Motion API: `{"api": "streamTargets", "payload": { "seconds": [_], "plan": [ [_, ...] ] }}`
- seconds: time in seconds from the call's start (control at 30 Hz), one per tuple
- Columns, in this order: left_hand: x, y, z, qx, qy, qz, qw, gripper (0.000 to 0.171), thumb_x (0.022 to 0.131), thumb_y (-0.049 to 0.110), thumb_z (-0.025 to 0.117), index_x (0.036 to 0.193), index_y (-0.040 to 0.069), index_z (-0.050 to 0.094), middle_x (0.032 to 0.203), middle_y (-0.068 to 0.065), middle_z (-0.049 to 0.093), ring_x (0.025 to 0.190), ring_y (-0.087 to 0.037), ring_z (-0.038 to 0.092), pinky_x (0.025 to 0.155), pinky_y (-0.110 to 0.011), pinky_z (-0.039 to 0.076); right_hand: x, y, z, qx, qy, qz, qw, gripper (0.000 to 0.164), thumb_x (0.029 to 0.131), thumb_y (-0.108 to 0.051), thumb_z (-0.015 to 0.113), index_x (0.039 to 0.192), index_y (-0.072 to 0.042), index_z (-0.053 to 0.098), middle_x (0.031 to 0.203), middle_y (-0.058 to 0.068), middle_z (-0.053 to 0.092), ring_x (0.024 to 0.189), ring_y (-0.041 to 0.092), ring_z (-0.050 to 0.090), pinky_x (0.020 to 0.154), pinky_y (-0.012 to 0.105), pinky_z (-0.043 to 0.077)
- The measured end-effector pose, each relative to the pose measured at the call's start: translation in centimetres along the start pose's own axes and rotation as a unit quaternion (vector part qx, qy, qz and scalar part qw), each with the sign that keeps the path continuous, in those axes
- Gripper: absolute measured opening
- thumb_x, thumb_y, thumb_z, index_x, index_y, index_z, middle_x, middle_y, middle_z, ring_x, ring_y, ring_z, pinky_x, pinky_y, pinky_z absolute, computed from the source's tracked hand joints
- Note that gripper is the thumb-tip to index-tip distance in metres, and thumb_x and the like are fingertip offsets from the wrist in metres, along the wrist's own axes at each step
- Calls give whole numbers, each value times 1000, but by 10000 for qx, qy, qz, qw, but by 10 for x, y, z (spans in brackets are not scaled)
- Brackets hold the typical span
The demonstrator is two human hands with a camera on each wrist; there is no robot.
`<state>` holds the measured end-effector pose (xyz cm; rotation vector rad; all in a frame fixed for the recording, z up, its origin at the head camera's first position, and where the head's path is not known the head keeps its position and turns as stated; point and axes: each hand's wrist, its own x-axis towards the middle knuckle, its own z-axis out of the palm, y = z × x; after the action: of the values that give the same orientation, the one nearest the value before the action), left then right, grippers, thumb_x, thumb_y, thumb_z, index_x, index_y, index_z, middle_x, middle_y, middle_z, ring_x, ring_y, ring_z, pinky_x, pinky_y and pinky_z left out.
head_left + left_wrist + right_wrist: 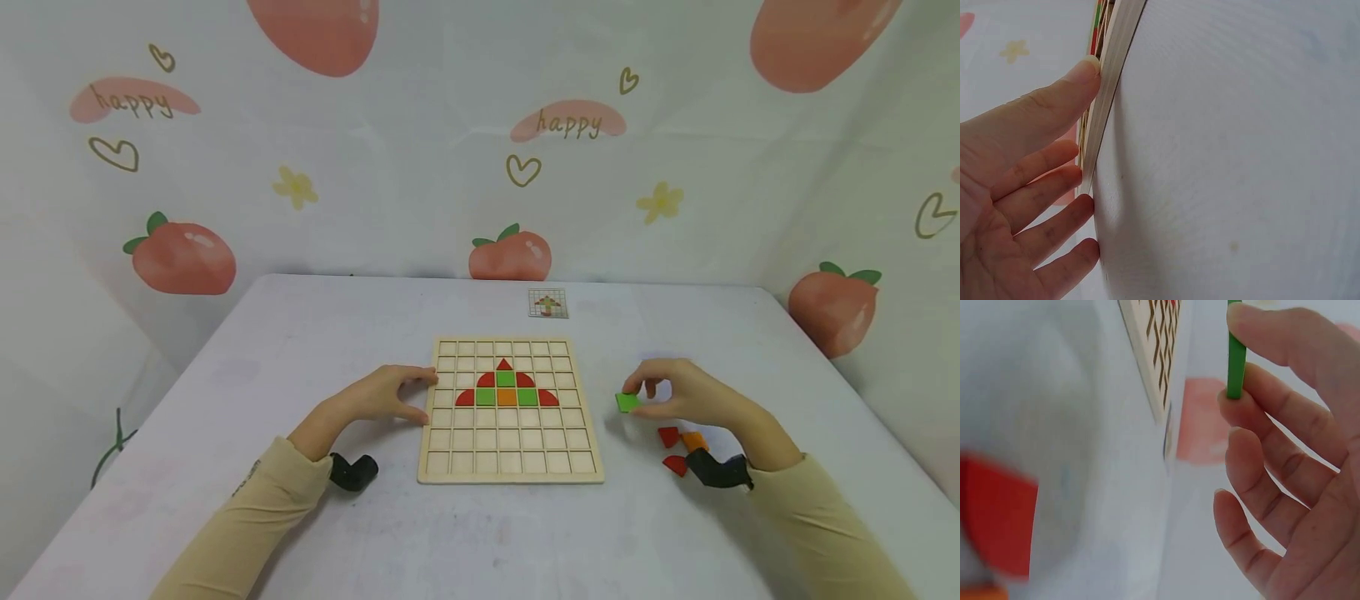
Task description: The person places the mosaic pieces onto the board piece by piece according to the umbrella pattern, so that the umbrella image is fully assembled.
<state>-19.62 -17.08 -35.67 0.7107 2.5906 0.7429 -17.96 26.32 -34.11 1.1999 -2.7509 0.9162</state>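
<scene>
A light wooden grid board (510,462) lies on the white table, with red, green and orange tiles set in its cells in a stepped, tree-like shape. At its left edge, my left hand (382,393) rests thumb and fingertips against the frame; the left wrist view has the thumb (1054,103) on the board's side and the fingers fairly straight. To the right of the board, my right hand (678,392) pinches a green square tile (627,403) between thumb and fingers, above the table. The right wrist view shows this green tile (1236,359) edge-on.
Near the right wrist lie two red tiles (668,437) and an orange tile (693,441), partly covered by the black wrist camera (718,469). A small pattern card (548,303) lies behind the board. A printed cloth hangs at the back.
</scene>
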Motion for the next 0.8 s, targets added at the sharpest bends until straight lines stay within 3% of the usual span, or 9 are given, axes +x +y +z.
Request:
{"api": "streamTargets", "payload": {
  "seconds": [0.27,0.53,0.8],
  "plan": [
    [0,-1,0,14,19,-9,10000,62,76,24,77,129,3,54,145,-16,42,137,-35,36,111,-49,33,18,-10,12,58,-264,230,9994,17,77,-18,76,91,-13,68,88,-4,69,74,9,54,67,24,49],
    [0,-1,1,39,24,2,10000,61,75,24,78,129,4,55,144,-16,43,137,-35,35,110,-49,34,32,-17,23,71,-398,441,9982,19,77,-15,76,94,-11,68,91,-2,69,76,15,54,68,28,51],
    [1,-2,1,8,27,-23,10000,61,76,23,77,129,4,55,145,-15,42,136,-34,36,110,-49,34,49,-28,37,217,-456,387,9980,19,77,-16,76,94,-10,69,91,-2,68,79,18,58,69,25,51]
  ]
}}
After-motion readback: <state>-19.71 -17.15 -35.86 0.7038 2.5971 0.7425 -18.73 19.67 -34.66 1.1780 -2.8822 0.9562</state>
